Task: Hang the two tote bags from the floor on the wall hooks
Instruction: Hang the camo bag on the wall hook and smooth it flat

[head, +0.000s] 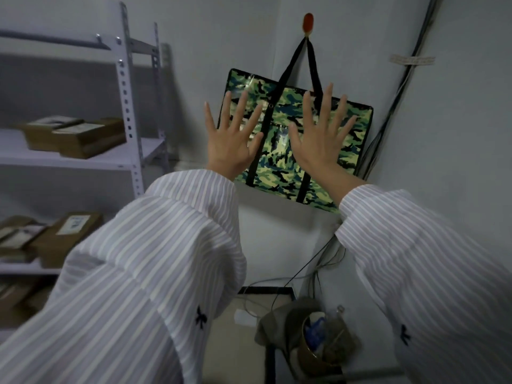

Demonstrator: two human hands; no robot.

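The camo tote bag (277,159) hangs tilted on the far wall, its black straps (288,67) over a small orange hook (308,22). The left hand (232,145) and right hand (321,142) are spread flat before it, holding nothing. A bump could slip the straps off.

Tote bag (277,139): camouflage pattern in light green, dark green, teal, cream and black, glossy surface. Straps (288,67): solid black. Hook (308,23): orange-red. Wall (221,37): plain pale grey. Left sleeve (155,259) and right sleeve (415,259): white with narrow grey-lilac stripes, each with a small black bow mark (201,315). Shelving (126,92): white. Boxes (83,139): brown with white labels.
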